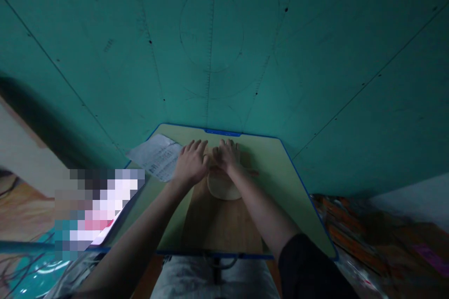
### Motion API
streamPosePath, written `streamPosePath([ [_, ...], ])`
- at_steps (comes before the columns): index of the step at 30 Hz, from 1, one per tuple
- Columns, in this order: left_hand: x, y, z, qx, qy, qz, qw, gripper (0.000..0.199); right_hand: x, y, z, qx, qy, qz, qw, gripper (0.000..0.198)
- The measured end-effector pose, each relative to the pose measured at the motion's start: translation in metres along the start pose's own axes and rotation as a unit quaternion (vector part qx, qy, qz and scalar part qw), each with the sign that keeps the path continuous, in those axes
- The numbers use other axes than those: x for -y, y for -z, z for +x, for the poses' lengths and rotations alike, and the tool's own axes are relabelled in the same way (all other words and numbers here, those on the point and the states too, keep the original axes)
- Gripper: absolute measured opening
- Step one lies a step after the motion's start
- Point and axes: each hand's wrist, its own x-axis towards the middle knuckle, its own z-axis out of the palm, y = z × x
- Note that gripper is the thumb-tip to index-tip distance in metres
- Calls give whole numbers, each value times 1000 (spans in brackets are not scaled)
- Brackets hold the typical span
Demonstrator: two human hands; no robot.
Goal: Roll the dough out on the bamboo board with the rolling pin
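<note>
Pale-topped folding table [291, 182] with blue edging, set against a green wall [224, 42] bearing ruled lines, circles and dark dots. On the tabletop: one wooden board [220, 224], lengthwise, wider toward the near edge. On the board, about midway along: one pale, flat, round-edged disc, seemingly dough [224, 189], partly behind the right forearm. Across its far side, passing beneath the right wrist: one slender reddish-brown rod [253, 172], perhaps a rolling pin, one tip clear to the right. Left hand [191, 162]: palm down, fingers forward and slightly bent, at the left of the board's far end; cannot tell any grasp beneath the palm. Right hand [227, 153]: beside the left, fingers bent over the far end of the board; cannot tell whether clenched on anything. To the left, near the left hand: one printed sheet [159, 156], creased, partly over the table edge. Further left: one bright, pixelated panel [119, 196], not identifiable. At lower right: orange-toned packets [345, 231], dim. Step in hand, by judgement: pressing or rolling the disc thin. Next move, by judgement: calling for level pressure from both palms, with the disc flat and well inside the board's edges.
</note>
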Motion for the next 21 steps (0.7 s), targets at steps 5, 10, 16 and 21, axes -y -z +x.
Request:
streamPosePath([
  [5, -11, -13, 9, 35, 19, 22, 999, 48, -3, 0, -20, 39, 48, -10, 998, 58],
  [10, -5, -20, -10, 36, 9, 40, 999, 43, 5, 3, -60, 49, 76, -23, 996, 59],
  [16, 3, -12, -43, 20, -52, -13, 998, 40, 14, 12, -118, 26, 110, -22, 993, 56],
  [21, 12, -11, -49, -22, -43, -43, 998, 40, 2, 18, -116, 50, 151, -8, 987, 54],
])
